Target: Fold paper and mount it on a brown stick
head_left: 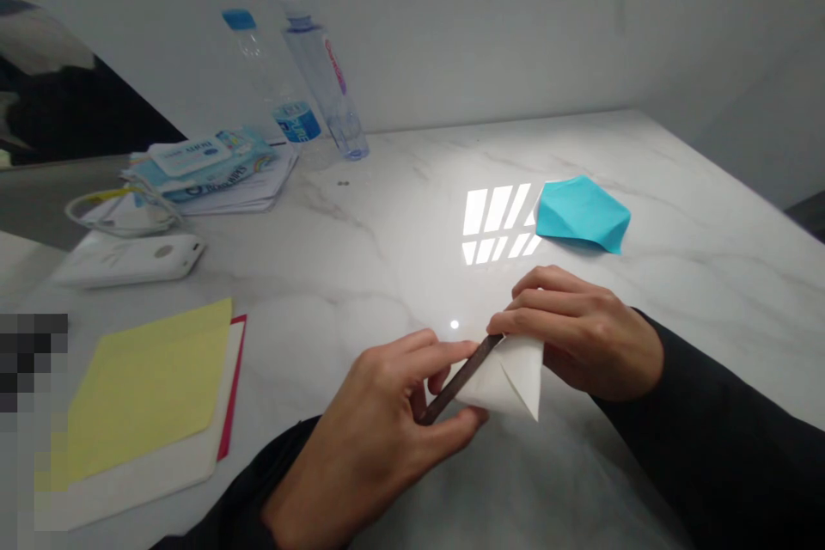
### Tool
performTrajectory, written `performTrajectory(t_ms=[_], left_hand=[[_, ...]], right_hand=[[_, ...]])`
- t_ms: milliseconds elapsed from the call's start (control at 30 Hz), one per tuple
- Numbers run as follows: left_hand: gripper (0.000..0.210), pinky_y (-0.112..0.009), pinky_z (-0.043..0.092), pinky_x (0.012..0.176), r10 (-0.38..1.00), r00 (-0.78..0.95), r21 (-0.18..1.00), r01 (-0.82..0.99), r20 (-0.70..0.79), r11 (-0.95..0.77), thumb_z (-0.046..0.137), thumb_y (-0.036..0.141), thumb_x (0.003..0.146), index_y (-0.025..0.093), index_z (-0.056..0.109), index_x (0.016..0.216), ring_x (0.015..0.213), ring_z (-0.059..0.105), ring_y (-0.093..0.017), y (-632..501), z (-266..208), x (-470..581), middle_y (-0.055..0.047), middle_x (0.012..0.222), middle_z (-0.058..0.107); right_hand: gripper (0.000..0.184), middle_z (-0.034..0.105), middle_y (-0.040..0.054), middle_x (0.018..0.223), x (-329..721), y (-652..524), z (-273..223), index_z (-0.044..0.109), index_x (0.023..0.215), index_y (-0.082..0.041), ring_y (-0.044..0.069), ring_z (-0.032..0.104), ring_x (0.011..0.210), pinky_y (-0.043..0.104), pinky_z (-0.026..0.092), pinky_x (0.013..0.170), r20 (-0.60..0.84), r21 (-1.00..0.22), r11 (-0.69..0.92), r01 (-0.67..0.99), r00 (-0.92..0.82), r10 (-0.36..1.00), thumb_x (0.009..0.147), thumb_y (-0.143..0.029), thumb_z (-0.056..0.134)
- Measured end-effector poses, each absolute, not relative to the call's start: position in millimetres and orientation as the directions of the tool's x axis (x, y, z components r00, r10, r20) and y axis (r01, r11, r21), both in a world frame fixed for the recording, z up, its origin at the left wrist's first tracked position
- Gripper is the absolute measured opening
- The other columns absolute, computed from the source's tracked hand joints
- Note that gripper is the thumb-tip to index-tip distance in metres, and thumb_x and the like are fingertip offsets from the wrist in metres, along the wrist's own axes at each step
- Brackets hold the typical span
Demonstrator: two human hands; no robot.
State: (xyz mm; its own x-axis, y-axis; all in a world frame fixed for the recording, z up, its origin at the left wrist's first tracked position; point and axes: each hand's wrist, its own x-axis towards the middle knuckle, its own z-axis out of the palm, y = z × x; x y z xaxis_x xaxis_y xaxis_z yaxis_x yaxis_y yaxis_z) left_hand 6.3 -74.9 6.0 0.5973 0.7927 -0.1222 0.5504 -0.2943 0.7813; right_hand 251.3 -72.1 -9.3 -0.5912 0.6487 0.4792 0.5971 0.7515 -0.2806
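Note:
A small piece of folded white paper point(496, 382) with a pointed lower corner is between my two hands. Along its left edge runs a narrow dark brown strip point(459, 380); whether it is part of the paper or a separate piece, I cannot tell. My left hand point(393, 417) grips the paper's left side, fingers over the strip and thumb at the lower edge. On the upper right, my right hand point(580, 331) pinches the paper, its fingertips at the strip's top end. Beyond them a folded blue paper point(580, 213) lies on the marble-patterned table point(400, 275).
To the left lies a stack of yellow paper point(151, 382), white paper point(145, 490) and red paper point(233, 395). Behind it are a white device point(132, 259) with a cable, and a wipes pack point(199, 165) on papers. Two plastic bottles point(296, 116) point(332, 90) stand near the wall.

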Motion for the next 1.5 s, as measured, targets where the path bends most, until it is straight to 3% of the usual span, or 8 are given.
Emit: performTrajectory(t_ms=[367, 633, 767, 867, 1033, 1200, 1333, 1500], left_hand=[[0.040, -0.020, 0.036, 0.049, 0.780, 0.543, 0.866, 0.500, -0.310, -0.004, 0.077, 0.030, 0.079, 0.023, 0.073, 0.118, 0.055, 0.044, -0.007, -68, -2, 8, 0.004, 0.081, 0.059], [0.050, -0.020, 0.024, 0.046, 0.715, 0.560, 0.896, 0.382, -0.419, 0.227, 0.082, 0.041, 0.077, 0.019, 0.064, 0.118, 0.051, 0.034, -0.005, -62, 0, 2, 0.008, 0.071, 0.049], [0.051, -0.019, 0.024, 0.043, 0.771, 0.524, 0.932, 0.214, -0.363, 0.294, 0.086, 0.047, 0.073, 0.016, 0.064, 0.107, 0.047, 0.033, -0.006, -55, -1, -3, 0.010, 0.058, 0.044], [0.050, -0.018, 0.021, 0.042, 0.912, 0.327, 0.966, 0.010, -0.247, 0.258, 0.087, 0.052, 0.070, 0.015, 0.064, 0.094, 0.043, 0.029, -0.004, -46, -1, -4, 0.011, 0.052, 0.040], [0.044, -0.018, 0.020, 0.042, 0.989, 0.107, 0.977, -0.179, -0.101, 0.119, 0.085, 0.051, 0.075, 0.015, 0.059, 0.077, 0.041, 0.030, -0.003, -25, 4, 6, 0.010, 0.049, 0.043], [0.050, -0.017, 0.028, 0.045, 0.999, -0.022, 0.958, -0.284, 0.024, -0.029, 0.085, 0.054, 0.073, 0.016, 0.053, 0.067, 0.045, 0.040, -0.003, -5, 3, 18, 0.007, 0.055, 0.048], [0.045, -0.018, 0.034, 0.046, 0.998, -0.036, 0.952, -0.300, 0.054, -0.063, 0.084, 0.054, 0.075, 0.016, 0.060, 0.079, 0.049, 0.048, -0.004, -1, -9, 21, 0.004, 0.072, 0.057], [0.069, -0.025, 0.055, 0.068, 1.000, -0.007, 0.970, -0.241, -0.002, 0.001, 0.083, 0.049, 0.077, 0.027, 0.054, 0.135, 0.078, 0.065, -0.013, -9, -32, 22, -0.002, 0.103, 0.063]], right_hand=[[0.016, 0.076, 0.0059, 0.091, 263, -59, -16, 0.072, 0.110, -0.018, 0.017, 0.068, 0.083, 0.030, 0.057, 0.075, 0.443, -0.595, 0.694, 0.406, -0.555, 0.704, 0.095, -0.021, 0.068], [0.058, 0.070, 0.0158, 0.126, 268, -52, -11, 0.063, 0.133, -0.017, 0.027, 0.066, 0.114, 0.044, 0.055, 0.098, 0.503, -0.711, 0.611, 0.348, -0.356, 0.788, 0.083, -0.039, 0.083], [0.049, 0.068, 0.0149, 0.127, 267, -48, -20, 0.062, 0.135, -0.020, 0.025, 0.065, 0.109, 0.043, 0.056, 0.092, 0.428, -0.831, 0.459, 0.314, -0.164, 0.889, 0.091, -0.040, 0.073], [0.047, 0.067, 0.0148, 0.125, 261, -44, -36, 0.061, 0.134, -0.021, 0.024, 0.064, 0.108, 0.039, 0.056, 0.088, 0.315, -0.926, 0.326, 0.192, -0.086, 0.945, 0.096, -0.048, 0.065], [0.054, 0.071, 0.0116, 0.101, 227, -44, -63, 0.067, 0.122, -0.017, 0.018, 0.063, 0.081, 0.031, 0.054, 0.068, 0.075, -0.996, 0.064, -0.055, -0.249, 0.965, 0.093, -0.061, 0.063], [0.049, 0.074, 0.0096, 0.096, 176, -68, -65, 0.074, 0.110, -0.015, 0.016, 0.064, 0.079, 0.029, 0.052, 0.073, 0.019, -0.960, -0.141, -0.242, -0.557, 0.831, 0.082, -0.054, 0.079], [0.043, 0.075, 0.0068, 0.081, 157, -78, -61, 0.075, 0.108, -0.014, 0.013, 0.063, 0.068, 0.027, 0.050, 0.068, -0.057, -0.946, -0.221, -0.237, -0.548, 0.834, 0.081, -0.047, 0.081], [0.046, 0.073, 0.0053, 0.071, 161, -61, -66, 0.073, 0.102, -0.012, 0.012, 0.058, 0.056, 0.026, 0.047, 0.059, -0.115, -0.969, -0.174, -0.173, -0.307, 0.945, 0.081, -0.052, 0.077]])
